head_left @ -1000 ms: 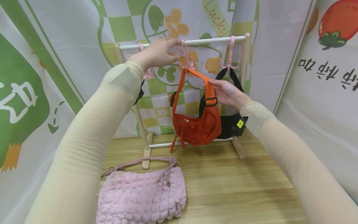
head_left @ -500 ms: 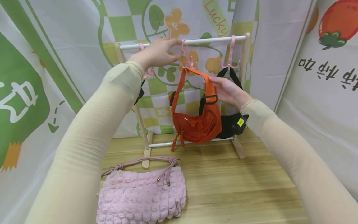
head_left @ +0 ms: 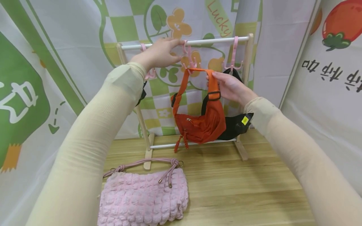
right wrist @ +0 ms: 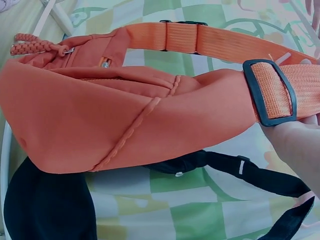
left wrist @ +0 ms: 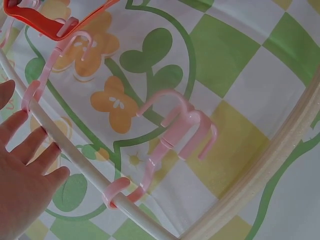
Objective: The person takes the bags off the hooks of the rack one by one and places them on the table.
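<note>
Okay, right hand [head_left: 233, 88] pinched orange strap [head_left: 214, 85], grip closed on it, apparently to control its loop over middle hook [left wrist: 46, 69]; orange bag [head_left: 200, 127] hung below, between rail [head_left: 215, 41] ends. Left hand [head_left: 159, 51] had a loose grip, fingers extended and touching rail by that hook, nothing held, likely steadying it. Pink bag [head_left: 144, 196] lay toward counter's [head_left: 240, 185] left edge.

The orange strap [head_left: 214, 86] has been pulled a bit higher by the right hand [head_left: 232, 88], and the black bag [head_left: 235, 126], partly hidden, seems to have been nudged right.
</note>
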The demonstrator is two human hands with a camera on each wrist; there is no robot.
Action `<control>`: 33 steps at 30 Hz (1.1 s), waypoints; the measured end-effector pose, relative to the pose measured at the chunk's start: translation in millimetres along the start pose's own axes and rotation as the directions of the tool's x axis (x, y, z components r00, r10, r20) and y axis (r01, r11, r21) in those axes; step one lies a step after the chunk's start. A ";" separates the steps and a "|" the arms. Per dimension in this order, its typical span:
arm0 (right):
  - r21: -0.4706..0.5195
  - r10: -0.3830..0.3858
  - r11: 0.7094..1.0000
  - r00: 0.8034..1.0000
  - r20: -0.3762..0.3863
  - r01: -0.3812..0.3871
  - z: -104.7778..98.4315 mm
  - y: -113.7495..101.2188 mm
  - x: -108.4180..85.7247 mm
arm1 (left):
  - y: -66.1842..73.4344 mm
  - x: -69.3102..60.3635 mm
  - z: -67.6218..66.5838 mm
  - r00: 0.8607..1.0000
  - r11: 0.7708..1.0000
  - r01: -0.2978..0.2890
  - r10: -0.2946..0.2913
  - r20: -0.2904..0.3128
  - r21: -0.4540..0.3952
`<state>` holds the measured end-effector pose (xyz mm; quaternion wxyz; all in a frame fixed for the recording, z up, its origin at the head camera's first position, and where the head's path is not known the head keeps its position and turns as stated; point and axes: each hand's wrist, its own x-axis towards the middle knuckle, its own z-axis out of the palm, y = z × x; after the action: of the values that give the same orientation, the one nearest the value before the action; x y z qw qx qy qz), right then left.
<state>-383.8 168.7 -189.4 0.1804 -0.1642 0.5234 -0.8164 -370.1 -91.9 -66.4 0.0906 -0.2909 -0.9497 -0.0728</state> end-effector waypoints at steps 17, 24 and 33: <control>-0.023 -0.041 0.999 0.999 -0.018 0.041 17.3 -21.6 4.3 | 1.0 -1.7 -1.3 1.000 1.000 -0.005 0.005 -0.006 0.008; -0.015 -0.070 0.997 0.998 0.001 0.070 24.3 -28.9 9.7 | 0.5 -1.5 -1.4 1.000 1.000 -0.004 0.004 -0.007 0.002; -0.039 -0.049 0.998 0.998 -0.036 0.048 32.7 -35.1 11.9 | 1.8 -1.3 0.4 1.000 1.000 -0.008 0.008 -0.013 -0.002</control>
<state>-383.6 150.7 -143.3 0.1474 -0.1651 0.5379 -0.8134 -368.1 -91.1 -66.9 0.0967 -0.2944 -0.9478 -0.0751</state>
